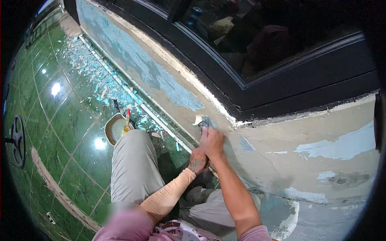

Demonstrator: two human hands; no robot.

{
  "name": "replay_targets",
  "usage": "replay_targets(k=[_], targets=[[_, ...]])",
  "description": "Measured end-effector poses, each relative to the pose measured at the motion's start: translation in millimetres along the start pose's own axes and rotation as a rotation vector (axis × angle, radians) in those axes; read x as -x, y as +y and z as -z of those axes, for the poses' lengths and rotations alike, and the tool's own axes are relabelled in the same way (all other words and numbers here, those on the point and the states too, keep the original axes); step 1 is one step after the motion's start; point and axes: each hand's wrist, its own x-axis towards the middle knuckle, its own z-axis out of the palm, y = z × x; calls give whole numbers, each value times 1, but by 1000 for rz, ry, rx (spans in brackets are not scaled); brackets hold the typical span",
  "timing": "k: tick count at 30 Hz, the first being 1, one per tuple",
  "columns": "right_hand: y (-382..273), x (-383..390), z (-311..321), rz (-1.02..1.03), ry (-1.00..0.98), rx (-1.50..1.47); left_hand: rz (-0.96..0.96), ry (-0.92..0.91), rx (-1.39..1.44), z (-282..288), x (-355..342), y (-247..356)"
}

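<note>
Both my hands are closed one above the other on a scraper, whose dark blade lies against the low wall. My right hand is the upper one, near the blade. Just below and to the left, my left hand wraps around the lower end; the handle itself is hidden by the fingers. A pale curl of paint sticks up at the blade's edge. Bluish old paint shows on the wall farther left, with bare beige surface around it.
A round pan holding a red-handled brush stands beside my knee. Blue paint flakes litter the green tiled floor along a white pipe. Above the wall runs a dark window frame. A black wheel is at far left.
</note>
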Motion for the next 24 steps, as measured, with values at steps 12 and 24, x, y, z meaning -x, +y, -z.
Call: replay_targets(k=[12, 24], targets=[[-2, 7, -9, 44, 71, -92, 10, 161, -78, 28, 5, 21], [-8, 23, -9, -61, 107, -176, 17, 46, -68, 45, 14, 4]])
